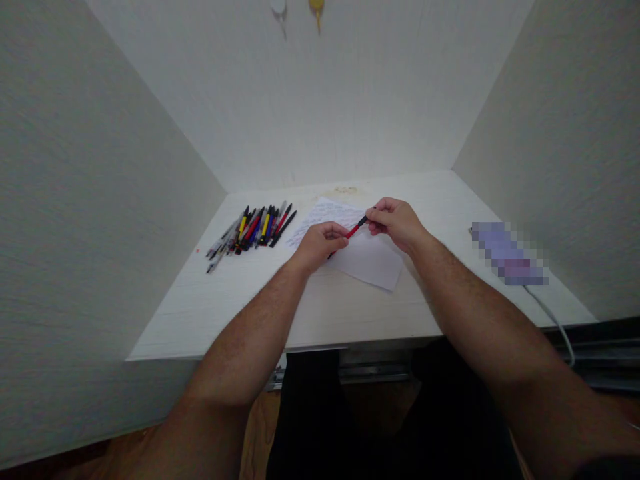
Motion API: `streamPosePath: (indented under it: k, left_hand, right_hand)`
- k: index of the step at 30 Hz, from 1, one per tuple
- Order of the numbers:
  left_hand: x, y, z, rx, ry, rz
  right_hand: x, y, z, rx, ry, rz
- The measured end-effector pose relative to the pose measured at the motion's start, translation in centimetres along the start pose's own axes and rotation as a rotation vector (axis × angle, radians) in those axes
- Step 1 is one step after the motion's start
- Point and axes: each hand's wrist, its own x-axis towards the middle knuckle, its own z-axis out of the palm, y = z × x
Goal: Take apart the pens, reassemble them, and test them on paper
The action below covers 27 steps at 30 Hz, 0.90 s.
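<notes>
A red pen (pixel 354 231) with black ends is held at a slant between both hands, above a sheet of paper (pixel 373 263). My left hand (pixel 323 245) pinches its lower, red part, with a dark tip showing below the fingers. Farther up, my right hand (pixel 394 223) is closed on the black end, which the fingers partly hide. Handwriting covers the far left part of the paper; the near part looks blank. To the left of my left hand lies a pile of pens (pixel 253 230) in black, red, yellow, blue and clear.
The white desk (pixel 240 313) is boxed in by side walls and a back wall (pixel 340 107). At the right lies a blurred-out flat object (pixel 510 257) with a white cable (pixel 555 323) running off the front edge. Two hooks, one white, one yellow (pixel 317 5), are on the back wall.
</notes>
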Motion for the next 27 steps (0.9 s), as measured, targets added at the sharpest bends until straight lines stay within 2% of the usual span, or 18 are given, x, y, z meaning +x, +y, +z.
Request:
streamPosePath:
  k: [8,15,19,27]
  left_hand:
    - [0.08,-0.14,0.0,-0.068,0.008,-0.029]
    - [0.02,0.04,0.04,-0.134,-0.03,-0.112]
    - [-0.16,0.26,0.11,-0.096,-0.029,-0.098]
    - [-0.13,-0.2,0.04,-0.074,-0.022,-0.036]
  right_hand:
    - [0.25,0.63,0.11,-0.012,0.011,-0.018]
    - [-0.16,-0.06,0.15,0.079,-0.078,-0.016]
    - [-0.17,-0.02,0.23,0.057,-0.086,-0.039]
    - [0.26,0.75,0.25,-0.064,-0.005,-0.098]
